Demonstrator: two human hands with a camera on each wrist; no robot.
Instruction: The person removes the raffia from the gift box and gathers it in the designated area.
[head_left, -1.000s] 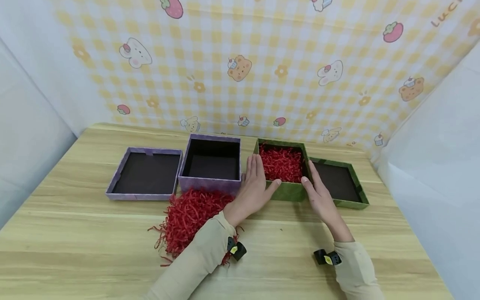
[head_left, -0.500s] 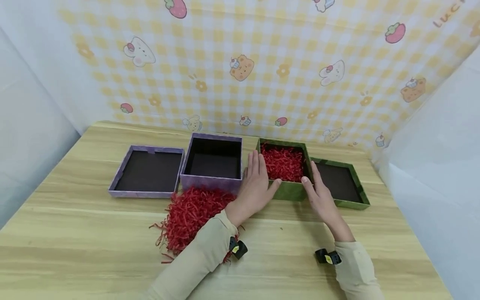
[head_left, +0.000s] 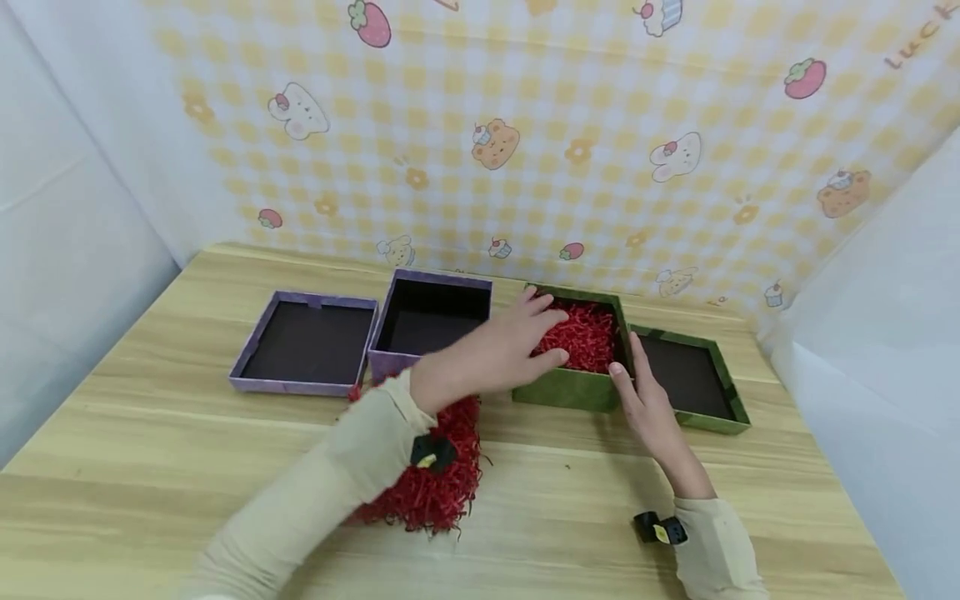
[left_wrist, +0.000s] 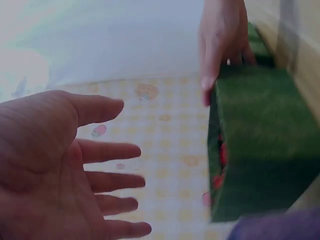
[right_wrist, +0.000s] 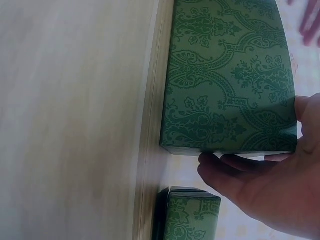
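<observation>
As the head view shows, the left hand [head_left: 501, 343] reaches with straight, spread fingers over the red paper shreds [head_left: 581, 333] inside the green box [head_left: 572, 385], which stands near the back edge of the table [head_left: 150, 433], right of the middle. It holds nothing; it seems to press or level the filling. The right hand [head_left: 647, 404] lies flat against the right wall of the green box, probably to keep it steady. Just beside it lies the green lid [head_left: 693, 379]. To the left stand the purple box [head_left: 431, 321] and the purple lid [head_left: 307, 346], and a loose heap of shreds [head_left: 438, 475] lies under the left sleeve.

From the left wrist, the palm [left_wrist: 55, 175] is open, the fingers apart and empty, with the green box [left_wrist: 260, 150] close by.

From the right wrist, the fingers [right_wrist: 227, 172] touch the side of the patterned green box [right_wrist: 227, 80], only lightly bent.
</observation>
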